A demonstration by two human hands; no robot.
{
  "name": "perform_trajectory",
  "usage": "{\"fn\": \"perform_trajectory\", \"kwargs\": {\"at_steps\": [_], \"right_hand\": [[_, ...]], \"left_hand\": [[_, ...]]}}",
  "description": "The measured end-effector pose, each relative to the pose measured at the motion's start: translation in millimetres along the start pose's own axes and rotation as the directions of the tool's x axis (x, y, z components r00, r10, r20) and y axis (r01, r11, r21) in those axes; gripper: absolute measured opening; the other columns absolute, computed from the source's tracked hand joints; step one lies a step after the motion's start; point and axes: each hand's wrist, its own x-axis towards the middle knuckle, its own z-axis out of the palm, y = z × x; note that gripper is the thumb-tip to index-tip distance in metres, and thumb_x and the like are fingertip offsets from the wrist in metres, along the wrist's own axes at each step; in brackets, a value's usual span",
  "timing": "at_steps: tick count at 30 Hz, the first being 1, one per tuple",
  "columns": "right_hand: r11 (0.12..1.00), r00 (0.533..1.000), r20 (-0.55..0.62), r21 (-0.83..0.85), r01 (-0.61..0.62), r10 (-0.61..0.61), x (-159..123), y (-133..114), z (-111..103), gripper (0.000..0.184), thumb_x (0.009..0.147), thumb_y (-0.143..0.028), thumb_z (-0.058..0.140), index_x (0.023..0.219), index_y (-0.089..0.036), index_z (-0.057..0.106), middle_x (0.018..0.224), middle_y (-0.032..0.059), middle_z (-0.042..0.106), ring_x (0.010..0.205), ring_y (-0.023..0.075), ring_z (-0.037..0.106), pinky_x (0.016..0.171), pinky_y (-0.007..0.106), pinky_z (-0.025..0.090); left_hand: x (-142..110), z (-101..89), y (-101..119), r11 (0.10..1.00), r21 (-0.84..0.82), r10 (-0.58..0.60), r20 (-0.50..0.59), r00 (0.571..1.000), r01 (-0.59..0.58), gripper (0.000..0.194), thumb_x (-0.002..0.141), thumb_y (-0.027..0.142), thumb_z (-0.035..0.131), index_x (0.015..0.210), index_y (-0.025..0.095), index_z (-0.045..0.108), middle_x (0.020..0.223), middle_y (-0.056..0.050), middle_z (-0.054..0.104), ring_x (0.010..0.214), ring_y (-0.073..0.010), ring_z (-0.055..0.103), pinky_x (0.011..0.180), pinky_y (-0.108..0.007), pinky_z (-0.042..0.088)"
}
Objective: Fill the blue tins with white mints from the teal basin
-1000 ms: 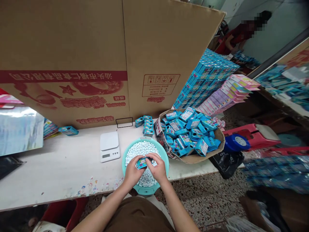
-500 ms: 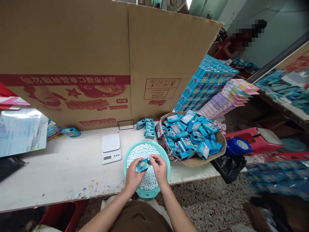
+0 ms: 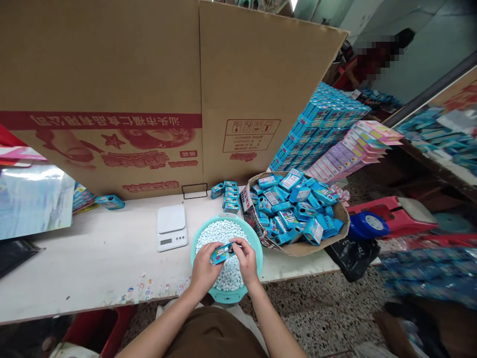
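A small blue candy box (image 3: 221, 255) is held over a turquoise basin (image 3: 257, 244) full of small white candies (image 3: 230, 276). My left hand (image 3: 204, 266) grips the box's left end, fingers closed round it. At its right end, the fingers of my right hand (image 3: 246, 259) pinch the box near a dark opening. White candy shows by that opening. Just behind the basin, several like boxes (image 3: 230, 195) stand in a small group on the white table (image 3: 112, 258).
Left of the basin lies a white digital scale (image 3: 172, 227). A cut-down carton (image 3: 345, 228) heaped with blue boxes stands at the right. A large cardboard sheet (image 3: 149, 64) rises behind. Stacked blue boxes (image 3: 316, 122) and a person (image 3: 372, 62) are farther back right.
The candy box has tilted slightly in my hands, and white candy now shows near its opening. Both hands stay over the basin. The view has shifted a little.
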Motion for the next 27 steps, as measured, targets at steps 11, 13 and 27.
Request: {"fn": "perform_trajectory", "kwargs": {"at_steps": [11,13,27], "right_hand": [[0.998,0.999,0.039,-0.051,0.020,-0.018,3,7,-5,0.018,0.079,-0.033,0.057,0.087,-0.019,0.066,0.094,0.0064,0.063,0.091,0.0201,0.057,0.078,0.031,0.047],[0.998,0.996,0.081,-0.047,0.028,-0.024,4,5,-8,0.021,0.080,-0.033,0.055,0.091,-0.020,0.066,0.098,0.0067,0.063,0.096,0.0207,0.057,0.080,0.031,0.046],[0.979,0.982,0.034,0.068,-0.190,0.188,26,37,-23,0.038,0.078,-0.051,0.055,0.093,-0.018,0.066,0.098,0.0089,0.067,0.097,0.0250,0.060,0.087,0.038,0.046]], "left_hand": [[6,0.8,-4,0.996,-0.034,-0.087,0.047,0.995,0.088,0.037,0.064,0.010,0.064,0.099,0.023,0.062,0.104,-0.003,0.068,0.100,-0.0226,0.061,0.090,-0.039,0.048],[7,1.1,-5,0.993,-0.048,-0.108,0.051,0.993,0.111,0.038,0.064,0.010,0.064,0.099,0.023,0.062,0.104,-0.003,0.068,0.100,-0.0229,0.061,0.090,-0.039,0.048],[16,-13.3,-20,0.973,-0.110,-0.204,-0.015,0.979,0.201,0.033,0.066,0.030,0.067,0.097,0.022,0.064,0.102,-0.006,0.068,0.098,-0.0267,0.063,0.089,-0.041,0.049]]}}
